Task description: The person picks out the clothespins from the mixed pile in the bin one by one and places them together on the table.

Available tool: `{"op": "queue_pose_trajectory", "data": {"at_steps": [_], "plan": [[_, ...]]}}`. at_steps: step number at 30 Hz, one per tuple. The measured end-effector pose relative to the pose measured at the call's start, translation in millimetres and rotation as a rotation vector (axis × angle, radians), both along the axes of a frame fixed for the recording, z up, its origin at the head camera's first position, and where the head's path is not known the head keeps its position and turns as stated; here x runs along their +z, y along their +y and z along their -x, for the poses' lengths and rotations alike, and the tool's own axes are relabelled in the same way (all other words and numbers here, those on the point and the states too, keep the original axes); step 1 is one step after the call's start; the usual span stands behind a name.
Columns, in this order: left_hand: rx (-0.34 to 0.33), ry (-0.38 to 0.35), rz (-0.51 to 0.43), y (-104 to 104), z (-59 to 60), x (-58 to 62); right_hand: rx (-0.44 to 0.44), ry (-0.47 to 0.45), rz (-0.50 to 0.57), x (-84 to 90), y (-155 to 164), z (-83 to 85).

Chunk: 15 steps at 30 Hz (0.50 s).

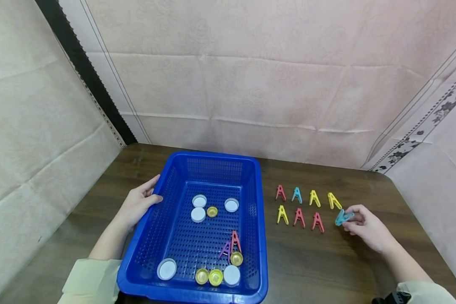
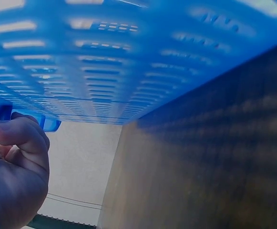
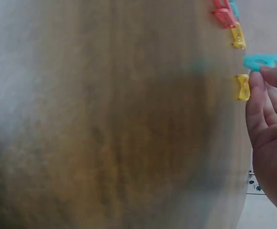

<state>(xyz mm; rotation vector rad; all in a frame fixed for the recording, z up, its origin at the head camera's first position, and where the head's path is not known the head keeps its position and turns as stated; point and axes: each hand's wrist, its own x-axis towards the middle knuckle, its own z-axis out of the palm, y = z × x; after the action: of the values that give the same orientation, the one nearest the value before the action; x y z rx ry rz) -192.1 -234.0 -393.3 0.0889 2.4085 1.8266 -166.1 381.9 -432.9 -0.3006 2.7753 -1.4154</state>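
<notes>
- The blue basket [image 1: 182,236] is gripped at its left rim by the left hand [image 1: 138,204], thumb curled over the edge and fingers against the outer wall; the left wrist view confirms the grip. The basket is best kept steadied this way so that it does not slide on the surface [image 1: 327,270]
- Inside the basket lie white caps [image 1: 198,214], yellow caps [image 1: 209,276], a red clip [image 1: 235,240] and a pink clip [image 1: 226,250] close together near the right wall; these are judged to be reachable without shifting the caps
- To the right of the basket, seven clips are set out in two rows [image 1: 308,207] on the bare wood, evenly spaced and apart from one another
- At the right end of the near row, the turquoise clip [image 1: 343,217] is pinched by the fingertips of the right hand [image 1: 366,230], just beside the yellow clip [image 1: 334,201]. It is best lowered in line with the red clip [image 1: 317,222] and released without nudging either neighbour
- Nothing is seen between the hand and the open spot; the yellow clip is the closest obstacle
</notes>
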Motion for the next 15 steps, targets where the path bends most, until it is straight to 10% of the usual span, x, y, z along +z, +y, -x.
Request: {"op": "queue_pose_trajectory", "data": {"at_steps": [15], "plan": [[-0.008,0.010,0.006,1,-0.3,0.6,-0.187,0.093,-0.321,-14.4,7,-7.7]]}}
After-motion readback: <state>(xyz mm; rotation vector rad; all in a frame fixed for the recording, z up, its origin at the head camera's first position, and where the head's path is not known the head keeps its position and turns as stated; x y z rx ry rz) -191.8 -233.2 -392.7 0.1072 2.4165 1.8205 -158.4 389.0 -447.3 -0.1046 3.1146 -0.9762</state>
